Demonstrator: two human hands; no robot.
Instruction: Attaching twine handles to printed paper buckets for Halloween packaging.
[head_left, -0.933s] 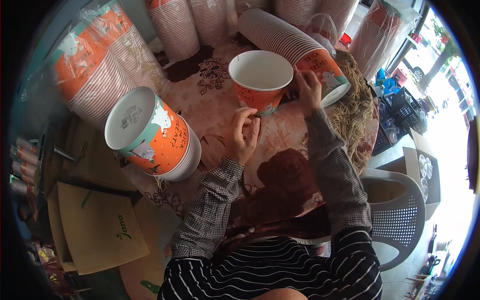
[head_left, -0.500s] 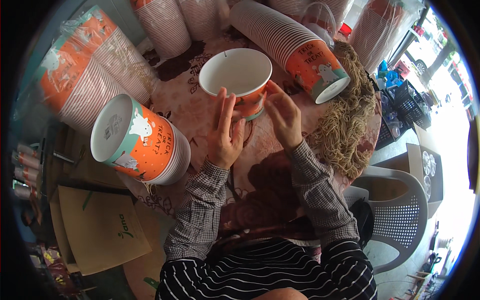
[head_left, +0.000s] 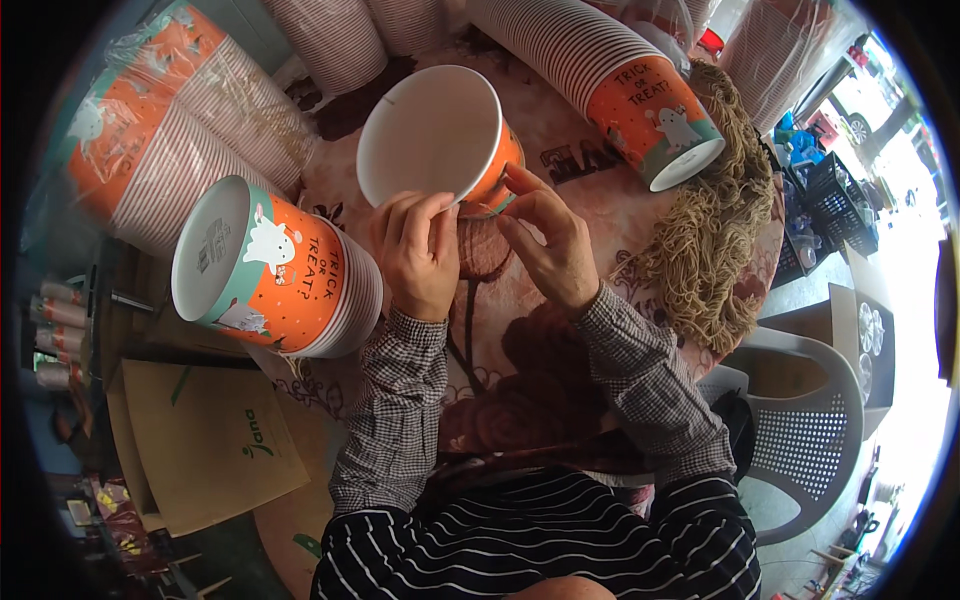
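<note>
A white-lined orange paper bucket [head_left: 430,130] is tipped on the table, its open mouth facing me. My left hand [head_left: 418,262] is closed at the near edge of its rim, fingers curled against it. To the right of the bucket, my right hand [head_left: 558,245] has thumb and index finger bent together around what looks like a thin pale cord, mostly hidden by the fingers. A small dark mark shows inside the bucket's far rim. A heap of tan cords [head_left: 700,240] lies at the right of the table.
Nested orange buckets [head_left: 290,265] lie at the left, and a longer stack [head_left: 650,115] at the back right. Plastic-wrapped stacks [head_left: 190,130] stand at the back left. Below are a cardboard box [head_left: 210,450], a grey plastic chair [head_left: 800,440] and black crates [head_left: 835,205].
The bucket has shifted left and tilted its mouth toward me. My left hand has curled in at its rim, while my right fingers have drawn together beside it. The whole view has shifted slightly.
</note>
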